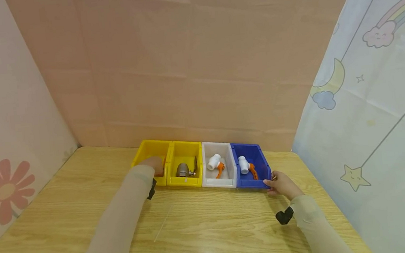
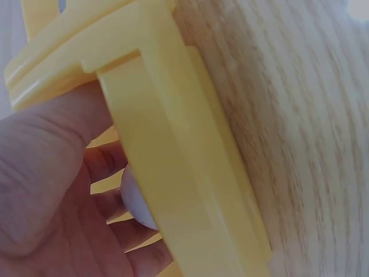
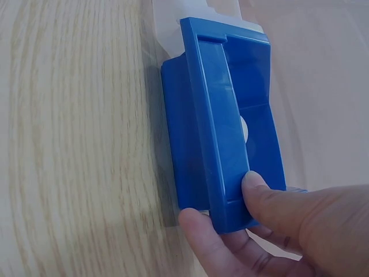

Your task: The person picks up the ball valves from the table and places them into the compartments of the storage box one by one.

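Observation:
My left hand (image 1: 152, 164) reaches into the leftmost yellow bin (image 1: 156, 144). In the left wrist view, its fingers lie beside a rounded white part (image 2: 136, 202), mostly hidden behind the bin's front wall; the fingertips are hidden too. In the head view a bit of orange shows by that hand. My right hand (image 1: 283, 184) grips the front right corner of the blue bin (image 1: 253, 184), thumb on the front lip and fingers underneath. Inside the blue bin lies a white valve with an orange handle (image 1: 244, 165).
Between those bins stand a second yellow bin (image 1: 186, 145) holding a metal valve (image 1: 182, 170) and a white bin (image 1: 216, 144) with another white valve (image 1: 214, 162). All four touch side by side on the wooden table (image 1: 212, 223), near a cloth backdrop (image 1: 189, 62).

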Tool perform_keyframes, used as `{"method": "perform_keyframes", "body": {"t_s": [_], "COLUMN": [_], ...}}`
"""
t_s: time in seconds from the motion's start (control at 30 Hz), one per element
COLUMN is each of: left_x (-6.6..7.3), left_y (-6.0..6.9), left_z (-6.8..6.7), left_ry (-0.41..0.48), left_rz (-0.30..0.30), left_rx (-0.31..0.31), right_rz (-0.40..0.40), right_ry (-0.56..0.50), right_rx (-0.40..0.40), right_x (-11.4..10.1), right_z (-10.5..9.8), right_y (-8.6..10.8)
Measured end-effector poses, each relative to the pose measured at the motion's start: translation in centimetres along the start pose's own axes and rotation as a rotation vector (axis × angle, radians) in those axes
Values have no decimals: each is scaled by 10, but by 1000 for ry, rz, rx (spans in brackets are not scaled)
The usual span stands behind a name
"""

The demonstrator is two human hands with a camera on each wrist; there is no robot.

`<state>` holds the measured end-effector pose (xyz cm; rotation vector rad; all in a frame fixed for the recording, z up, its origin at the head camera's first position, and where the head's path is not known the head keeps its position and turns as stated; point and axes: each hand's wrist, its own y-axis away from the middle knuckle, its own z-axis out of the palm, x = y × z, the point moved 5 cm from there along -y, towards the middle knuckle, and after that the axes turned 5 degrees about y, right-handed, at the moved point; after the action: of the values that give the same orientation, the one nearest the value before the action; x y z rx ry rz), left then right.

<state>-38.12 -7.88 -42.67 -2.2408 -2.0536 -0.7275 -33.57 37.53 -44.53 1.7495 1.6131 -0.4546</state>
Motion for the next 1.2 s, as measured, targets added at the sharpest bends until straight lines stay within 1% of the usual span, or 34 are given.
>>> {"method": "perform_keyframes", "body": {"t_s": [0.1,0.17,0.3,0.43,0.57,0.7,0.87,0.93,1.0,1.2], "left_x": [-1,-3,-5,-6,-5,-2,3,5,7,13], "left_y": [-1,-3,-8,-11,-10,-1,15,22,28,44], "left_z": [0,1,1,-1,-2,-8,-22,-28,-32,-38], "left_ry": [-5,-24,-41,-29,-14,26,96,99,81,22], "left_rz": [5,15,35,50,56,71,118,137,161,166], "left_rx": [-18,-23,-10,7,-16,-38,-46,-40,-31,13], "right_rz": [1,1,-5,-1,-6,-30,2,5,2,-3], "right_ry": [0,0,1,-2,-22,-28,-25,-17,-13,-1], "right_rx": [1,1,-5,-6,-24,-52,-17,-7,-4,0], "right_x": [1,1,-1,-2,-4,-6,-4,-4,-5,-4], "right_z": [0,0,0,0,-1,-3,-2,-1,0,0], "right_y": [-1,-1,1,2,3,5,3,3,4,4]}}
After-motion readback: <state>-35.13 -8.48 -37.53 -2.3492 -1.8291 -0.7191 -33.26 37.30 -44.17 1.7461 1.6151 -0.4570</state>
